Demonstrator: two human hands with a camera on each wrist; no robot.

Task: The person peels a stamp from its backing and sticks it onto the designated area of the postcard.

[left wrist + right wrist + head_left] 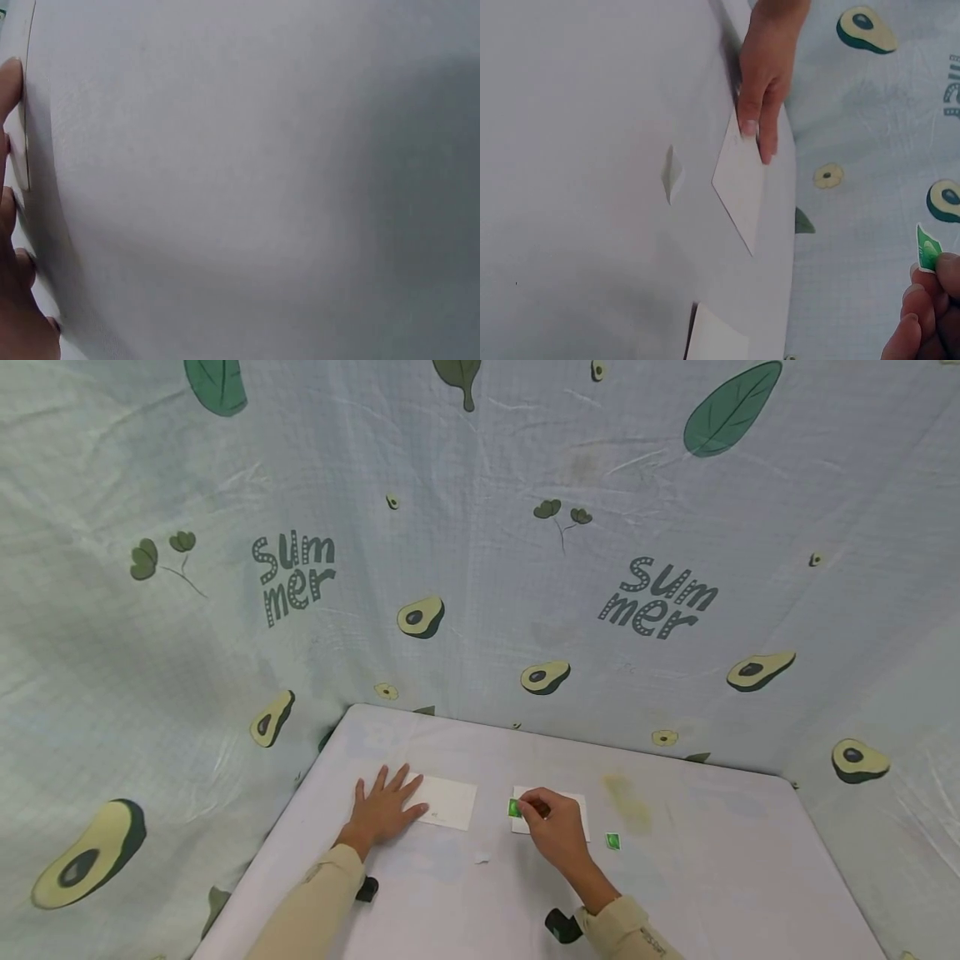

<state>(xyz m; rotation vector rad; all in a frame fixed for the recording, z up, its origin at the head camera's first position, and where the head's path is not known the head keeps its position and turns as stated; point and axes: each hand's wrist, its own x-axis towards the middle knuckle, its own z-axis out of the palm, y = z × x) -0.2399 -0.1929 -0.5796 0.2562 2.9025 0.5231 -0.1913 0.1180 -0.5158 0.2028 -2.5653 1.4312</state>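
My left hand (382, 814) rests with spread fingers on the left part of a flat white envelope or card (452, 802). A second white envelope or card (522, 827) lies to its right, partly hidden under my right hand (558, 833). Between thumb and fingertips, that hand pinches a small green stamp-like sticker (513, 808) with a white border. In the right wrist view the sticker (928, 251) is held up, apart from the paper. A similar green sticker (613, 841) lies on the table right of the right hand. The left wrist view catches only some left fingers (10, 86) at its edge.
A small curled white paper scrap (482, 858) lies on the white table (450, 910) between the forearms. Dark wrist devices (562, 927) show beside both sleeves. Behind the table hangs a printed cloth (480, 560), with another at the left side.
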